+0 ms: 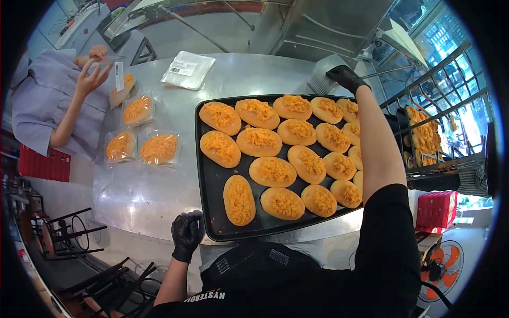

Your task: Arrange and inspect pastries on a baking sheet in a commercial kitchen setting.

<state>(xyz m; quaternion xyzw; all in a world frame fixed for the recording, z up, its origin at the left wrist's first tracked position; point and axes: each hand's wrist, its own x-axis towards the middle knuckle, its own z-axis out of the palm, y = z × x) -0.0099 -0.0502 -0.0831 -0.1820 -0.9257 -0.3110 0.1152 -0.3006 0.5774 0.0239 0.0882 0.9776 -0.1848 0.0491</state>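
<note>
A large black tray [214, 209] holds several oval buns [238, 201] topped with orange shreds. My left hand [185, 233], in a black glove, is curled beside the tray’s lower left corner at the table’s edge; what it holds, if anything, is hidden. My right hand [344, 77], also black-gloved, reaches over the tray’s right side and grips a translucent, ridged container [323, 74] at the back of the table. A stack of clear bags [188, 69] lies behind the tray. Several bagged buns [159, 148] lie to its left on the steel table [148, 201].
A co-worker [58, 100] at the left handles a clear labelled bag [119, 74]. At the right are a rack [440, 90] with trays of buns, red crates [435, 209] and an orange fan [440, 267]. Black stools [74, 233] stand at the lower left.
</note>
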